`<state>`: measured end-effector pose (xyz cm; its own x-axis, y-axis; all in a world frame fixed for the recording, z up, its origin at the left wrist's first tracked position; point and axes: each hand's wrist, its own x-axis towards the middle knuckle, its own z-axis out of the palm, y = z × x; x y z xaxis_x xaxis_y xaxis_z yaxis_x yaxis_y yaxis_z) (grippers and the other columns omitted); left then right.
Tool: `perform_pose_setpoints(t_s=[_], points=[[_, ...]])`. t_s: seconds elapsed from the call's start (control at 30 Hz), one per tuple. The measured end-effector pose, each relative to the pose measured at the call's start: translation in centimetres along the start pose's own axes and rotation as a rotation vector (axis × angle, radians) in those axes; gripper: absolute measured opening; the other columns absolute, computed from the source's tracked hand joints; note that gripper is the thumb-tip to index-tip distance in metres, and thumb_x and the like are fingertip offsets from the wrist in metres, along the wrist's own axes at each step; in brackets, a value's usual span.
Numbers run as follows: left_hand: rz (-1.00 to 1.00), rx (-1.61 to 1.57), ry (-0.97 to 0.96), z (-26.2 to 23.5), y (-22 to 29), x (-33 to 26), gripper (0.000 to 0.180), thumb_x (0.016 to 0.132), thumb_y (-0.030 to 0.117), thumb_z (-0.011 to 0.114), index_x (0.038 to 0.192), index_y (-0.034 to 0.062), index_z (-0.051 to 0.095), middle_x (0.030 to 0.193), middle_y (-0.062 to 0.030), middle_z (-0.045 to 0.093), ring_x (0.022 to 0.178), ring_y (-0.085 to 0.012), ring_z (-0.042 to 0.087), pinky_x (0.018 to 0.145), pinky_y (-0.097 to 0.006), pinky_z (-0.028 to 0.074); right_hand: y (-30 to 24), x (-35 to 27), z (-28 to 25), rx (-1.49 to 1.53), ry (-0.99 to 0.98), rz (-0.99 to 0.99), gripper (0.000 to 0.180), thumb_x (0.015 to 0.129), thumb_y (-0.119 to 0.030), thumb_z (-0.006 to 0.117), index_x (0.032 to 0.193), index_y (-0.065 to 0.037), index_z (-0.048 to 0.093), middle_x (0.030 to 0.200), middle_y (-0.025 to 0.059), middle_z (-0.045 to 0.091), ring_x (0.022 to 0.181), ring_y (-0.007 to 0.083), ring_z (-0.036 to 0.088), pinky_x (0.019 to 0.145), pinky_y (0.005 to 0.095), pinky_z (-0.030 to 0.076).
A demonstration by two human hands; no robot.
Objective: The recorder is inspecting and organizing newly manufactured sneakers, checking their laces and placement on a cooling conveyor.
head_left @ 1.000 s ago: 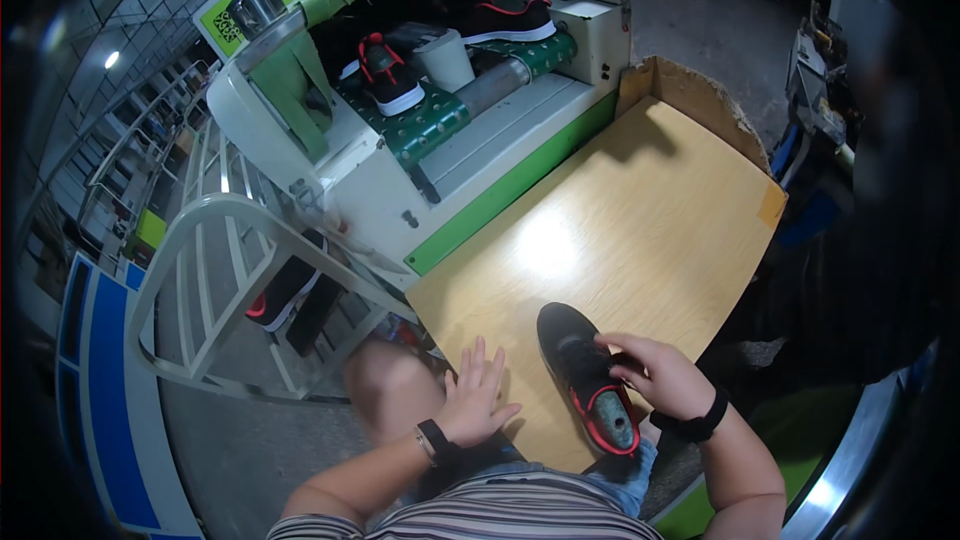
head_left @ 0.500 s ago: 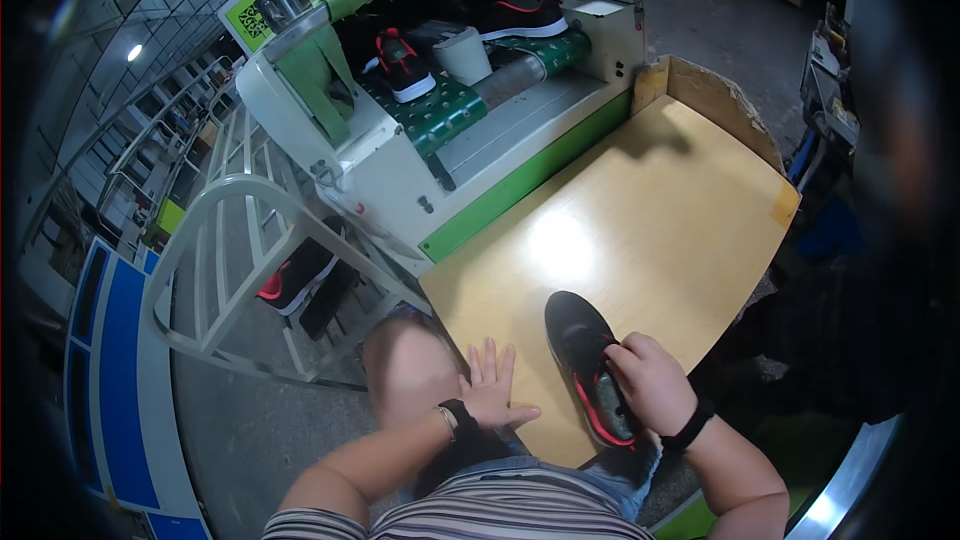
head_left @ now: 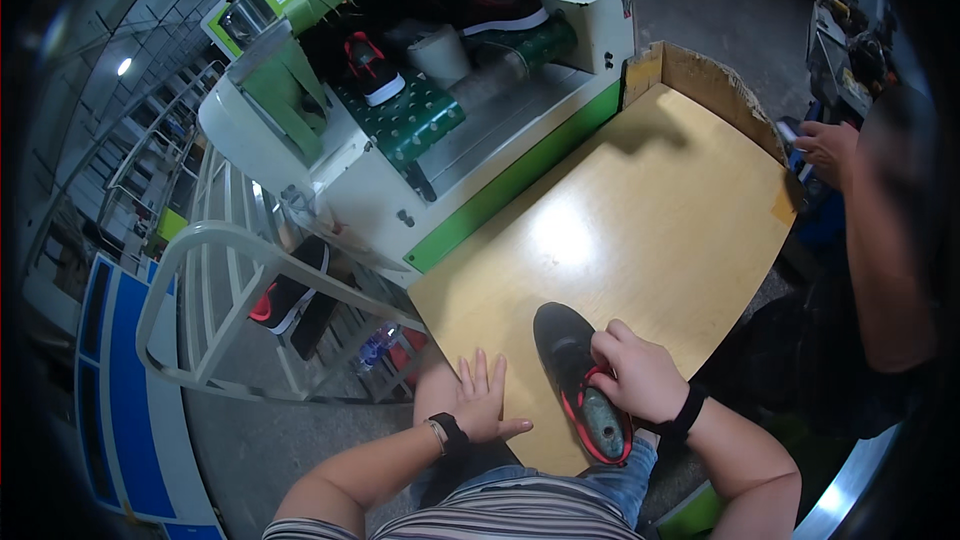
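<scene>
A black sneaker [head_left: 562, 342] with a red-lined collar rests on the wooden tabletop [head_left: 690, 205], toe pointing away from me. A grey-green shoe last [head_left: 602, 424] with a round hole fills its opening. My right hand [head_left: 645, 378] has its fingers closed on the sneaker's upper near the tongue. To the left of the sneaker, my left hand [head_left: 482, 407] lies with fingers spread at the table's near left edge, holding nothing.
Beyond the table stands a white and green machine [head_left: 375, 195], with black sneakers [head_left: 372, 70] on its green belt [head_left: 410, 125]. At left is a metal rack [head_left: 215, 240] bearing another sneaker [head_left: 290, 285]. A cardboard guard [head_left: 710, 90] edges the table; a co-worker's arm [head_left: 870, 230] is at right.
The sneaker has tilted slightly, and more of the last now shows in its opening. My right hand has shifted a little left. A co-worker's arm has come into view at right.
</scene>
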<state>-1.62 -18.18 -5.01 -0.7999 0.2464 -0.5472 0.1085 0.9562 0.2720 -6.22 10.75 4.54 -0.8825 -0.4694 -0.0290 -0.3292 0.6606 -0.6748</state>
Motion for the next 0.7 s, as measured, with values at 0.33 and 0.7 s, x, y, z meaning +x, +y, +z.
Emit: perform_pose_setpoints(t_s=[0.33, 0.7], points=[[0.031, 0.229, 0.03, -0.8, 0.4, 0.2, 0.129, 0.073, 0.084, 0.055, 0.154, -0.0053, 0.009, 0.151, -0.0464, 0.002, 0.138, -0.0673, 0.002, 0.114, -0.063, 0.015, 0.7, -1.8, 2.5, 0.379, 0.108, 0.025, 0.043, 0.077, -0.014, 0.072, 0.114, -0.004, 0.053, 0.106, 0.0185, 0.054, 0.105, 0.0354, 0.052, 0.093, 0.0409, 0.043], [0.003, 0.059, -0.038, -1.1, 0.2, 0.4, 0.128, 0.074, 0.082, 0.057, 0.156, -0.0012, 0.003, 0.154, -0.0415, -0.005, 0.14, -0.0637, -0.008, 0.109, -0.068, 0.022, -2.3, -5.2, 7.0, 0.411, 0.231, 0.355, 0.089, 0.074, -0.014, 0.078, 0.146, 0.005, 0.028, 0.138, 0.0304, 0.044, 0.131, 0.0438, 0.044, 0.112, 0.0437, 0.035]])
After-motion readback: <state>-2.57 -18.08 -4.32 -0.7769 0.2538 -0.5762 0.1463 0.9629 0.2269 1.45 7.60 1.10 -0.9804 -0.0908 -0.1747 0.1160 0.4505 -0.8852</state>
